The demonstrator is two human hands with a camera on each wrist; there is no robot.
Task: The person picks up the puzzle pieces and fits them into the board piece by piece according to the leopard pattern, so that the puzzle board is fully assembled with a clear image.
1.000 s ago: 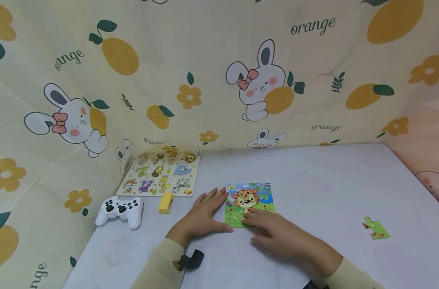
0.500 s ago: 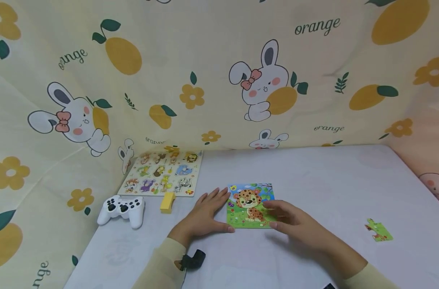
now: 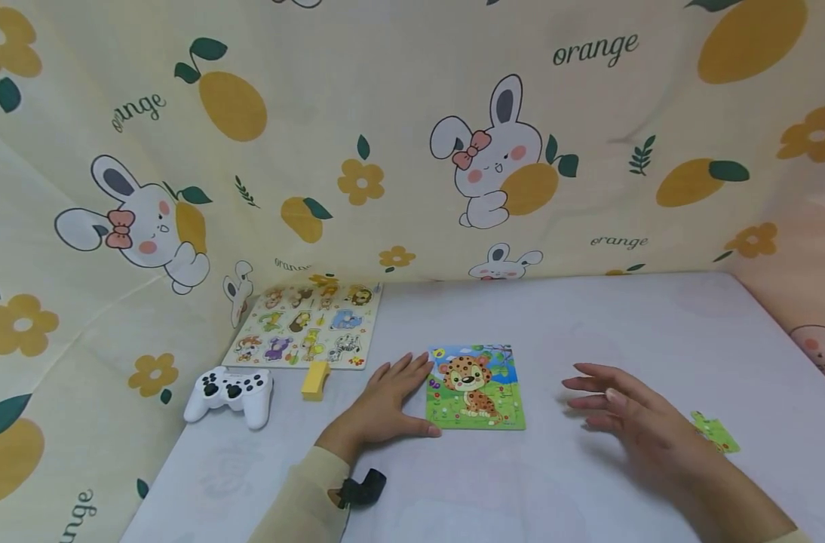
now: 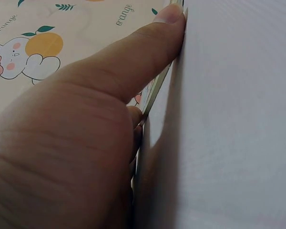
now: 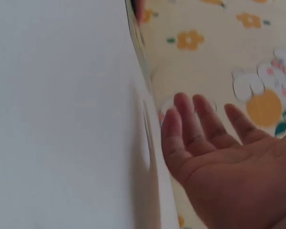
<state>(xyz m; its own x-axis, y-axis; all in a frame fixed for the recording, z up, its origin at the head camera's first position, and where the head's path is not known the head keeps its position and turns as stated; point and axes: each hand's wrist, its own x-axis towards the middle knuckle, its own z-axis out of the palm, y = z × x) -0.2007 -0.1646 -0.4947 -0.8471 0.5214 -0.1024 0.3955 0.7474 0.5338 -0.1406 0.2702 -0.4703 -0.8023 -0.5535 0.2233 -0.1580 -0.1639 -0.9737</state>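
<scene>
A square leopard jigsaw puzzle [image 3: 476,388] lies flat on the white table. Along its left edge rests my left hand [image 3: 381,411], fingers spread and straight, with the thumb at the near left corner. The left wrist view shows that thumb [image 4: 143,50] against the puzzle's thin edge. My right hand [image 3: 646,422] is over the table to the right of the puzzle, holding nothing, its fingers loosely extended. In the right wrist view its palm [image 5: 233,176] faces the camera. Beyond that hand lies a green jigsaw piece [image 3: 723,437], partly hidden by it.
At the back left is an animal puzzle board [image 3: 304,324]. In front of it stand a yellow block [image 3: 314,381] and a white game controller [image 3: 229,396]. A patterned cloth [image 3: 399,151] hangs behind the table [image 3: 589,324].
My right hand has left the puzzle and moved right toward the loose piece, covering part of it. The whole leopard picture shows now. My left hand stays in place.
</scene>
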